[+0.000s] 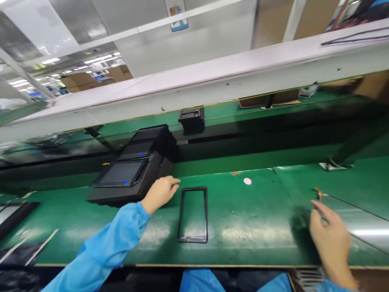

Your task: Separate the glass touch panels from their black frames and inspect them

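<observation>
Left hand [159, 194] rests open against the stacked devices [133, 170]; right hand [330, 239] hovers open at four o'clock of the black frame [193, 215]; steady the stack squarely.

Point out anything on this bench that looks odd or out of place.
Nothing stands out. The black frame lies flat and square on the green bench; the left hand rests by the stacked black devices.

Bright overhead light glares off the table [243, 227]; edges warp, motion-blurred.
</observation>
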`<state>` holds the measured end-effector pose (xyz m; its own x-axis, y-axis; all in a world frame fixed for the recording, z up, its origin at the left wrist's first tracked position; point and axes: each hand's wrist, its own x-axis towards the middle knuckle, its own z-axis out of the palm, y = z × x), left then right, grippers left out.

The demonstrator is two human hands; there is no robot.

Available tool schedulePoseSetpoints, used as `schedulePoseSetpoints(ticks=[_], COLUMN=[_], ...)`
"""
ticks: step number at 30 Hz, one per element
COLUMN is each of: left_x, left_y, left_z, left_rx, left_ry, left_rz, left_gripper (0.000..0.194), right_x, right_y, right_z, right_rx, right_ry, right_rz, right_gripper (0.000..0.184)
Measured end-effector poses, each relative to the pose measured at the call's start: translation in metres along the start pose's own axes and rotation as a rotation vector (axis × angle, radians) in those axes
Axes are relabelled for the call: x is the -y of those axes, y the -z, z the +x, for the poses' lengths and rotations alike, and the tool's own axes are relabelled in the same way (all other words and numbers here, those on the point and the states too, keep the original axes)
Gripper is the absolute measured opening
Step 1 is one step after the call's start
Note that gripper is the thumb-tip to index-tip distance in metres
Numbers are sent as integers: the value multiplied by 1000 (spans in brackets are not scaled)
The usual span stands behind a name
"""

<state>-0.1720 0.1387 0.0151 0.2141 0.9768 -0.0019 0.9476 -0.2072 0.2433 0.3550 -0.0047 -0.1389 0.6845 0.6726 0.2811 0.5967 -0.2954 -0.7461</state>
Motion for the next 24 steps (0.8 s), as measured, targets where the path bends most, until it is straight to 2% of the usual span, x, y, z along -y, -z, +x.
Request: schedulePoseSetpoints(ticks=[3,5,7,10,13,15,18,21,23,24], left_x=[-5,-2,5,16,20,18,12,9,9,10], left_y=[-52,-75,-87,-90,-89,-90,-91,-81,-70,-65], left_z=[-6,0,9,18,19,18,17,18,19,19], left_rx=[65,91,112,126,122,109,92,75,59,50], left_ry=[48,90,137,216,240,230,220,228,244,253], left_rz=[54,62,57,47,21,-5,-71,-182,-277,-325], left_gripper=[35,43,48,52,49,44,44,46,48,48], right_x=[-40,-57,-66,-69,-70,-73,-76,-66,-48,-37], right_y=[37,53,61,64,66,68,77,96,112,119], right_z=[42,45,30,-11,-52,-69,-78,-75,-74,-73], right_rx=[4,75,160,307,406,413,364,325,295,257], right_ry=[13,52,125,260,405,525,660,683,602,509], right_rz=[-251,-381,-469,-514,-515,-513,-449,-328,-257,-214], right_gripper=[71,71,69,65,70,70,49,43,35,30])
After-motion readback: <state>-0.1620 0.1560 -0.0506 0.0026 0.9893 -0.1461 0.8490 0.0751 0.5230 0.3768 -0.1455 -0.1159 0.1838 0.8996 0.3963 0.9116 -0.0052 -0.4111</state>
